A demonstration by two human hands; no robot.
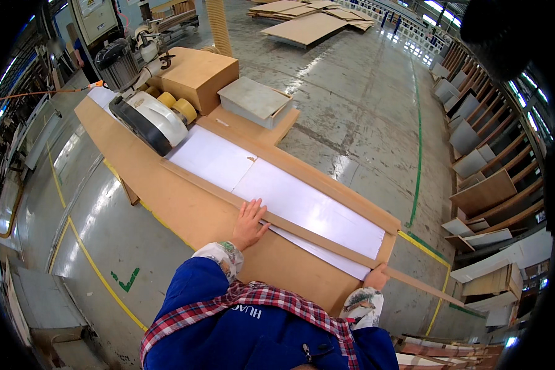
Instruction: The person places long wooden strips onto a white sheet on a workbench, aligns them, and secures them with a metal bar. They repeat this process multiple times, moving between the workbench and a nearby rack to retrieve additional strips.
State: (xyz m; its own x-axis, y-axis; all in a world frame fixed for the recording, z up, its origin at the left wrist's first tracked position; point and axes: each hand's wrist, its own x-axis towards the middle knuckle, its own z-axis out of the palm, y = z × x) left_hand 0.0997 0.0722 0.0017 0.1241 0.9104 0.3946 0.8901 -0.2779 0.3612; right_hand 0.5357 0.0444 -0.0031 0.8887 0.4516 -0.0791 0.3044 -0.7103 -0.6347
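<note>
A long, thin wooden strip (pixel 319 239) runs at a slant across the worktable and extends past its right end. My left hand (pixel 249 224) lies flat on the strip near its middle, fingers stretched out. At the table's right end, my right hand (pixel 376 277) is closed around the strip, its fingertips partly hidden. Under and beside the strip is a smooth white bed (pixel 302 192). The strip's far end reaches toward a white and black power feeder (pixel 154 123) with yellow rollers (pixel 184 110).
Behind the feeder stands a wooden box (pixel 197 73), with a grey lidded bin (pixel 256 102) to its right. A raised board fence (pixel 327 177) borders the bed's far side. Racks with leaning panels (pixel 484 191) line the right; stacked sheets (pixel 305 29) lie on the floor farther back.
</note>
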